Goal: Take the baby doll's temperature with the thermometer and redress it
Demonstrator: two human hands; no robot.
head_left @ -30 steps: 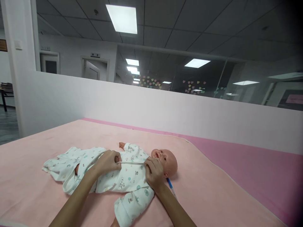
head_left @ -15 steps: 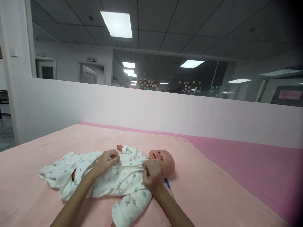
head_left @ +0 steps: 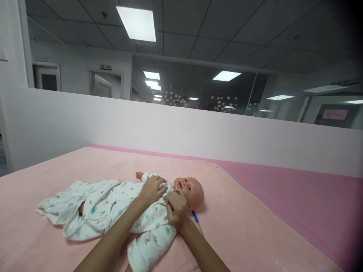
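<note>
A baby doll (head_left: 195, 193) lies on its back with its bald head to the right. It wears a white baby outfit (head_left: 153, 221) printed with small green and brown figures. At the chest, close to the collar, the bent fingers of my left hand (head_left: 153, 190) are closed on the cloth. My right hand (head_left: 176, 209) pinches the outfit's neck edge just below the doll's chin. Both hands are almost touching, and the fingertips are partly hidden. One doll hand (head_left: 139, 175) pokes out of the far sleeve.
A thin stick with a blue end (head_left: 195, 217) lies beside the doll's head. Beneath everything is a peach-pink sheet (head_left: 249, 234), over a darker pink surface (head_left: 312, 196) at the right. A low white wall (head_left: 198, 132) with glass above stands behind.
My left hand has moved right along the doll's front, from the belly to the upper chest beside my right hand. My right hand stays at the collar. The view has shifted slightly.
</note>
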